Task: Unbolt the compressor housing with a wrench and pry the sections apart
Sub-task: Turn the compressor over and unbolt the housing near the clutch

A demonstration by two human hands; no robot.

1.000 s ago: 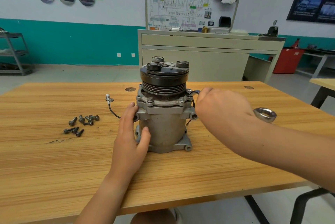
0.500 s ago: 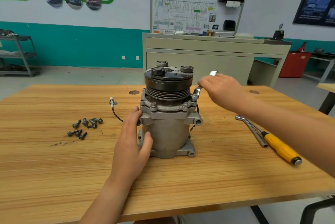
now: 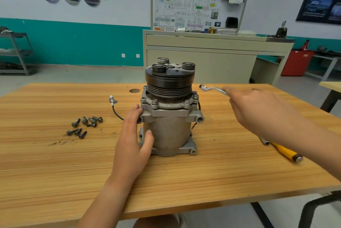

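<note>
A grey metal compressor (image 3: 169, 128) with a black pulley on top stands upright in the middle of the wooden table (image 3: 55, 168). My left hand (image 3: 132, 141) wraps its left side, thumb on the front of the body. My right hand (image 3: 252, 109) is to the right of the compressor and holds a silver offset wrench (image 3: 212, 89). The wrench head is in the air, off the flange bolts (image 3: 195, 96).
Several loose bolts (image 3: 84, 125) lie on the table to the left. A black wire with a connector (image 3: 113, 101) trails from the compressor. A yellow-handled tool (image 3: 282, 151) lies at the right, partly under my forearm. A cabinet (image 3: 203, 57) stands behind the table.
My right hand has lifted the wrench off the bolt at the compressor's right flange and pulled it away to the right. My left hand still holds the body.
</note>
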